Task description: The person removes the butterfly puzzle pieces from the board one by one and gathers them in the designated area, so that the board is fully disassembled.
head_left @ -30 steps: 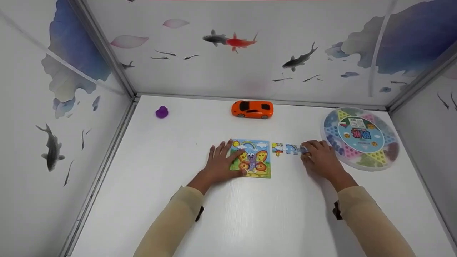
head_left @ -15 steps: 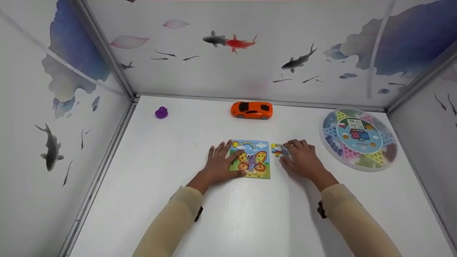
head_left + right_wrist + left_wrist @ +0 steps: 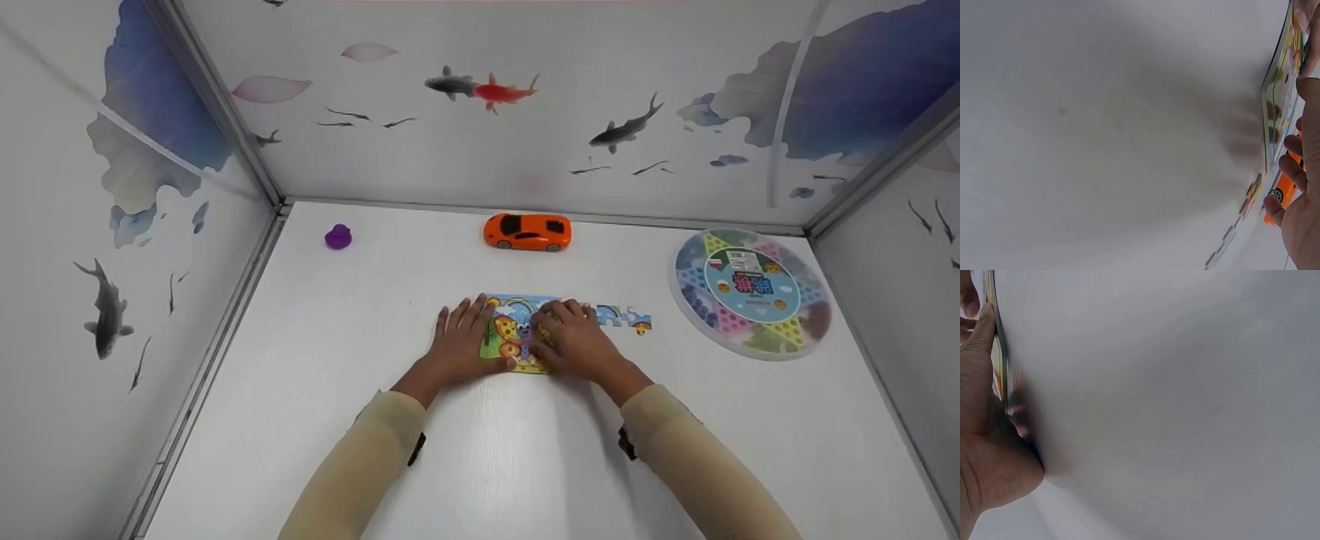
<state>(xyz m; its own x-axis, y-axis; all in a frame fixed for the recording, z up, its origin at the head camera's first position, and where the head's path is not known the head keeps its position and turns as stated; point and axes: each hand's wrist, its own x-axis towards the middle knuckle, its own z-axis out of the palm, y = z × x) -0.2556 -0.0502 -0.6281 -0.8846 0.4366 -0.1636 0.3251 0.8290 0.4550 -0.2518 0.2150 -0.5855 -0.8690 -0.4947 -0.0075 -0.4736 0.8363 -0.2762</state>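
- Since half a second ago, the right hand (image 3: 581, 341) has been brought leftward from the loose pieces (image 3: 609, 315) onto the puzzle (image 3: 507, 330), and the far end of the row has been uncovered; no shift is seen in the left hand (image 3: 461, 346).
- The puzzle is placed under both hands, its left edge covered by the left, its right part by the right.
- The left fingers are spread straight on it, the thumb laid near its bottom edge; nothing is gripped.
- The right fingers are loosely bent, thumb and forefinger apart; no piece is seen pinched, and whether the board is touched cannot be told.
- The loose pieces are lined up just right of the right hand.
- The car (image 3: 529, 232) is set beyond the hands, the duck (image 3: 338, 236) beyond and left of the left, the round box (image 3: 753, 292) right of the right.
- The step in hand is judged to be the taking out of another piece.
- An edge would need to be found and pinched by the right fingertips, the board being steadied by the left.
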